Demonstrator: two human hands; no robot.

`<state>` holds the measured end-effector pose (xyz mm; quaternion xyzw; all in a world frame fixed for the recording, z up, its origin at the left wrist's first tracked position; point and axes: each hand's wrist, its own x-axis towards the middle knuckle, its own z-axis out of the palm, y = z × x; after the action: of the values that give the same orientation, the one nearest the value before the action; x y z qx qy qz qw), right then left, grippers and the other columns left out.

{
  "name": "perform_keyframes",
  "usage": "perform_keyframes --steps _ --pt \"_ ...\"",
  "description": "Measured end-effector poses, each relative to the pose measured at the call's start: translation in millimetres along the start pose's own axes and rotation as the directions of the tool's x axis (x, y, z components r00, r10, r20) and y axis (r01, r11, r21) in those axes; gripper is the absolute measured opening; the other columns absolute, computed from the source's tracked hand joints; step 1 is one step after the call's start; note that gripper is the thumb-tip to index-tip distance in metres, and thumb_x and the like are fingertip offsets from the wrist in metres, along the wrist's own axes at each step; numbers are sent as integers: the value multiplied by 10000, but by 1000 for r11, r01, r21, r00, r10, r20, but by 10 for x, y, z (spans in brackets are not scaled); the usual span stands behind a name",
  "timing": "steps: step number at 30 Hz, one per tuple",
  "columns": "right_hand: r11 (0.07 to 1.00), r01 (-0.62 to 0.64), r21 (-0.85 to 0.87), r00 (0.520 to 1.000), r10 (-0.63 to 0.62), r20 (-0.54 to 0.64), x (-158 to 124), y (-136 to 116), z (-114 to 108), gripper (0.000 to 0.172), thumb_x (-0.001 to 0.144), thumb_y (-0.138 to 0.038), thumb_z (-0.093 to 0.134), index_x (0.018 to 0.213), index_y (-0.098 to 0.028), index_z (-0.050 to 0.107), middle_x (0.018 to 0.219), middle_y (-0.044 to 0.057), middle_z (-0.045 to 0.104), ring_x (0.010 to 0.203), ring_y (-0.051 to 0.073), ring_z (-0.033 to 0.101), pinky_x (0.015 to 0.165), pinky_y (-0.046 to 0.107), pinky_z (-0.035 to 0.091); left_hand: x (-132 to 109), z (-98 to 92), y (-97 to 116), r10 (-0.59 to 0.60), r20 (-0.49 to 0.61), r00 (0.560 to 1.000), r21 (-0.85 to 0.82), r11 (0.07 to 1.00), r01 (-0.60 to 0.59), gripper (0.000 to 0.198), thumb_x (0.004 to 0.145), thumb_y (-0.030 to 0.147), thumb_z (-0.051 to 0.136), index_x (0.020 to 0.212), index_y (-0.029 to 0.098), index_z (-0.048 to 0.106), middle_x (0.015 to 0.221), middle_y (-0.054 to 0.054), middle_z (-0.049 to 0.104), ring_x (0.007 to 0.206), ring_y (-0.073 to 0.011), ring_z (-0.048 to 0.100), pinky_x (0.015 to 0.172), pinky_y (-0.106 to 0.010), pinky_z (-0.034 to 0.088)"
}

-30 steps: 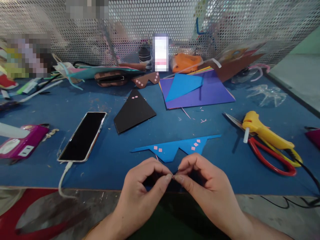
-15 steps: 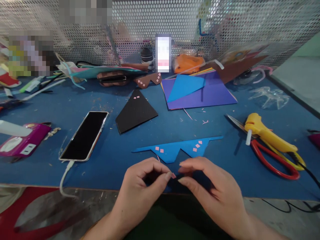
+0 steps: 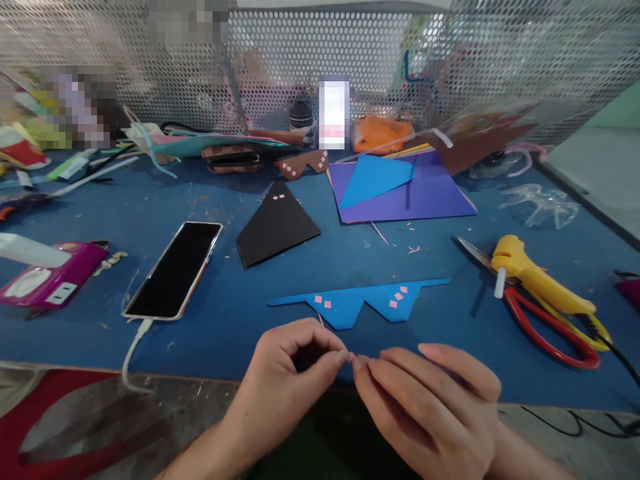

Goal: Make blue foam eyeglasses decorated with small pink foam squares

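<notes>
My left hand point(image 3: 300, 363) pinches a tiny pink paper square point(image 3: 351, 358) between thumb and forefinger, just above the table's front part. From the other side my right hand point(image 3: 430, 393) meets it, its closed fingertips at the same pink piece, partly hiding it. Just beyond my hands lies a blue paper glasses shape point(image 3: 345, 313) with small pink squares stuck on both lens parts. Farther off is a folded black paper piece point(image 3: 277, 230) with two pink squares near its tip. A brown paper glasses shape point(image 3: 301, 165) with pink squares rests at the back.
On the right lie red-handled scissors point(image 3: 545, 333) under a yellow glue gun point(image 3: 540, 277). A phone point(image 3: 175, 270) with a white cable and a purple device point(image 3: 60, 277) are on the left. Purple sheets point(image 3: 425, 193) lie behind, near pink scraps point(image 3: 414, 250). A perforated panel point(image 3: 280, 47) stands at the back.
My right hand has turned and closed, bringing its fingertips against the pink square that my left hand holds. The view has shifted slightly; the papers and tools lie as before.
</notes>
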<state>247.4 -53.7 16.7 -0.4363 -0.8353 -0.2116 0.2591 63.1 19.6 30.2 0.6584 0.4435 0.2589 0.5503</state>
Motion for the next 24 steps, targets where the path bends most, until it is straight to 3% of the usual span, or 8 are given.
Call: perform_keyframes --steps 5,8,11,13,15,20,24 --pt "998 44 -32 999 -43 30 -69 17 -3 181 839 -202 703 984 -310 722 973 -123 764 818 115 737 811 276 518 -2 -8 -14 42 3 999 13 999 -42 163 816 222 617 672 198 688 657 -5 669 593 -125 599 543 -217 473" --pt "998 -66 18 998 67 -14 -4 19 -17 192 825 -141 692 971 -265 711 885 -92 772 781 116 727 867 304 476 -44 5 -74 137 -59 989 99 986 -131 166 869 204 576 771 214 710 722 -3 692 635 -125 634 565 -213 497" --pt "983 -181 37 983 181 3 74 65 -7 184 840 -137 642 976 -249 695 840 -58 765 741 132 714 920 361 436 -101 26 -199 391 -157 907 386 870 -308 173 875 153 590 977 227 707 882 -17 715 779 -136 666 688 -230 537" --pt "987 -158 17 987 158 34 121 118 28 208 846 -150 595 1004 -242 693 853 -35 762 750 148 709 964 400 402 -122 29 -287 544 -125 829 576 720 -386 245 852 119 618 1067 211 690 972 -39 715 899 -165 662 813 -275 541" --pt "994 -106 -17 993 106 57 169 163 81 236 846 -152 562 1010 -257 696 863 -32 760 781 159 706 1002 428 369 -119 19 -349 618 -57 784 674 603 -427 283 840 107 619 1102 194 683 1033 -55 718 999 -199 648 909 -326 525" --pt "994 -67 -87 996 72 55 305 155 230 188 834 -130 642 855 -305 706 783 -76 751 755 129 690 974 390 395 -57 -24 -402 646 58 761 717 504 -482 282 843 154 591 1108 148 689 1081 -64 739 1064 -241 641 915 -362 536" --pt "989 -112 -92 993 108 -46 351 89 340 163 839 -131 693 764 -275 703 721 -82 736 720 111 674 934 343 425 -33 -19 -444 677 46 735 719 488 -494 223 901 189 568 1069 139 706 1069 -47 750 1029 -216 664 892 -340 543"
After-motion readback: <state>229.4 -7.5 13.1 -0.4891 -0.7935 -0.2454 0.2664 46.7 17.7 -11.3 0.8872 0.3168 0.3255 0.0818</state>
